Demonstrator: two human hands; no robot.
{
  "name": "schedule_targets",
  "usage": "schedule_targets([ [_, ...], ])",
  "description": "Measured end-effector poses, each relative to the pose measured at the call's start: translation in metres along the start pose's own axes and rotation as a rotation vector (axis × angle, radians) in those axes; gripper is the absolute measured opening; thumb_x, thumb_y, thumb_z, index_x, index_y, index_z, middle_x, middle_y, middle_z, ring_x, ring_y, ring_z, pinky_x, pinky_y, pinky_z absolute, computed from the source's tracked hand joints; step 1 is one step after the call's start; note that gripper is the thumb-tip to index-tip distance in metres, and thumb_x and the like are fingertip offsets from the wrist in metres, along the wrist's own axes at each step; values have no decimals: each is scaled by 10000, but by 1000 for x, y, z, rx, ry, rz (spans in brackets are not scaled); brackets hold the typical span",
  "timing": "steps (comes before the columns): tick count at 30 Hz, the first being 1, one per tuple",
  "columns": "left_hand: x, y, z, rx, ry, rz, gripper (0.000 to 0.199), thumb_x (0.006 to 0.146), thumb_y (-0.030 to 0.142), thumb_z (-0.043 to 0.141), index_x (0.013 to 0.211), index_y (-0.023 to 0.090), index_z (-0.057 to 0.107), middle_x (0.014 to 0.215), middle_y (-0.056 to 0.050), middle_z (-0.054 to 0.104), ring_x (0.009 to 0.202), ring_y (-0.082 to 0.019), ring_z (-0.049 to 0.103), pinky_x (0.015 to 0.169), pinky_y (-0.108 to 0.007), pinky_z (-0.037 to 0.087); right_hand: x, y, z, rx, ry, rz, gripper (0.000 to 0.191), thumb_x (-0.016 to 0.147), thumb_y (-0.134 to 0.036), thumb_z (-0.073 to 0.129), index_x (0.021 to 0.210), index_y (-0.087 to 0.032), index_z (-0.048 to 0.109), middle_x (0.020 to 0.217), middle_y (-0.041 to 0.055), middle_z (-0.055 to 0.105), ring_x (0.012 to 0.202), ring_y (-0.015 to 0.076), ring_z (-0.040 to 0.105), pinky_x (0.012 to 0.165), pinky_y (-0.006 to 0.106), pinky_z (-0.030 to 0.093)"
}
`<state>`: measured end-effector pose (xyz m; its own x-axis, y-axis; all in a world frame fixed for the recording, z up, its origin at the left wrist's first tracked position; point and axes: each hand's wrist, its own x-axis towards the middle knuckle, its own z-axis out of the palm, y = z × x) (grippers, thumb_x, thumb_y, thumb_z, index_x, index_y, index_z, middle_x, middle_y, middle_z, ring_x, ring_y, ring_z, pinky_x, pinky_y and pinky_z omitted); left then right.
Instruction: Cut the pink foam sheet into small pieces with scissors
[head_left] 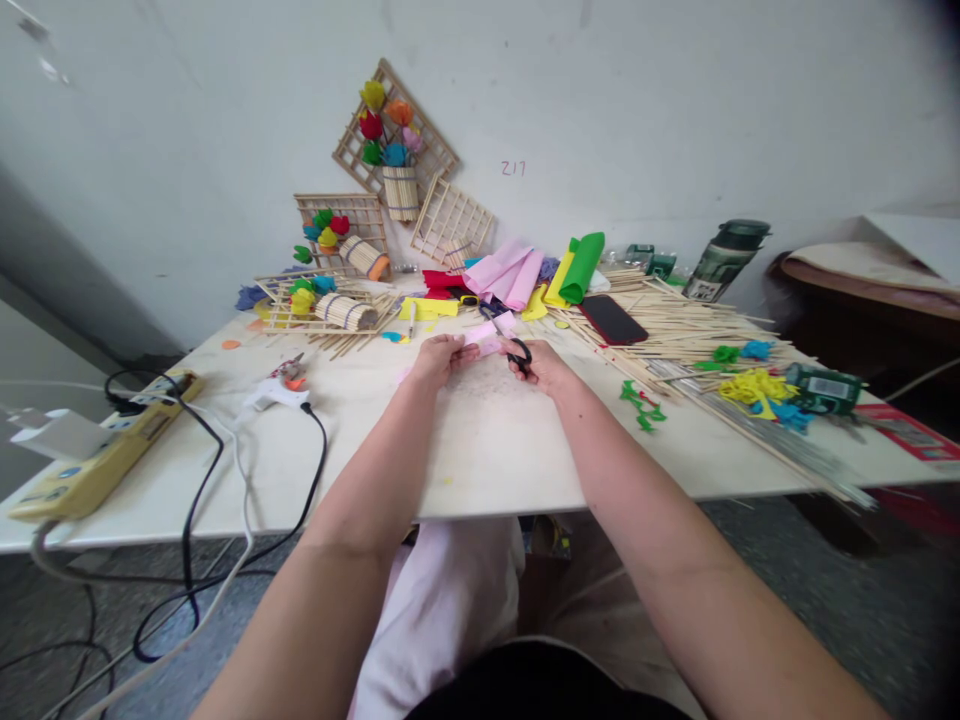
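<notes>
Over the middle of the white table (pixel 510 460), my left hand (pixel 448 358) pinches a strip of pink paper (pixel 486 340). My right hand (pixel 541 368) has its fingers through the handles of black-handled scissors (pixel 519 354). Their blades point up and left, and lie at the right part of the pink strip. Whether the blades are cutting into it I cannot tell. Behind my hands lie folded pink paper sheets (pixel 506 274), a yellow paper piece (pixel 429 308) and a rolled green sheet (pixel 583 268).
A glue gun (pixel 279 390) and a power strip (pixel 105 450) with cables lie on the left. Stick lattices with paper flowers (pixel 395 130) lean on the wall. To the right are a phone (pixel 613 319), many wooden sticks (pixel 682 320), green scraps (pixel 643 405) and a dark bottle (pixel 726 260).
</notes>
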<state>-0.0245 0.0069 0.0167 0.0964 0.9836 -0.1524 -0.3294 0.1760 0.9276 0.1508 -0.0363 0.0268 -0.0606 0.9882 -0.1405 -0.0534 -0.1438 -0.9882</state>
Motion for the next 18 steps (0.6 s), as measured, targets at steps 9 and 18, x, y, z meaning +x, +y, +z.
schedule_targets([
  [9,-4,-1,6,23,8,-31,117,845,45,538,744,104,532,685,-112,681,591,-145,670,600,-230,540,3,2,-3,10,44,8,282,825,-371,655,759,-99,622,435,-37,511,305,28,391,306,139,264],
  [18,-1,-2,5,4,10,-17,103,847,81,562,752,113,537,698,-97,681,601,-141,671,594,-221,536,6,4,-4,29,41,-10,274,796,-363,685,720,-110,615,430,-39,499,314,25,380,309,132,270],
])
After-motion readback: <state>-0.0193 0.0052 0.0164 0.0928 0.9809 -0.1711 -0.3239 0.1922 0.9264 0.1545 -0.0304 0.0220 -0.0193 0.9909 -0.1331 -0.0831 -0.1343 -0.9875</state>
